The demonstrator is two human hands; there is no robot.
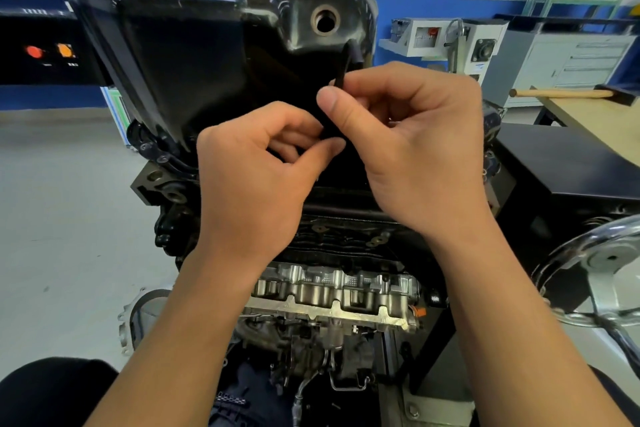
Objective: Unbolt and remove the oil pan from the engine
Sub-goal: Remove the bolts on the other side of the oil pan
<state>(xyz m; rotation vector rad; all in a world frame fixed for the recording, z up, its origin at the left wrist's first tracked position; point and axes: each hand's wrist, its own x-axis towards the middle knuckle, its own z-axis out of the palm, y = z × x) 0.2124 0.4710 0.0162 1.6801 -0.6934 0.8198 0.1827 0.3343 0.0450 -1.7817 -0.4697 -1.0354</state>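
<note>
Both forearms reaching over inverted engine [332, 295], left hand [256, 180] and right hand [408, 146] pinching one slim black tool [341, 69] against oil pan [194, 55] seated on top, far side; best kept square on bolt, turned steadily.

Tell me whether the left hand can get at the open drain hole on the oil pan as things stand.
Probably yes. The drain hole faces the camera uncovered, above the left hand. But that hand and the right hand are pinching a black tool, which it must release first.
</note>
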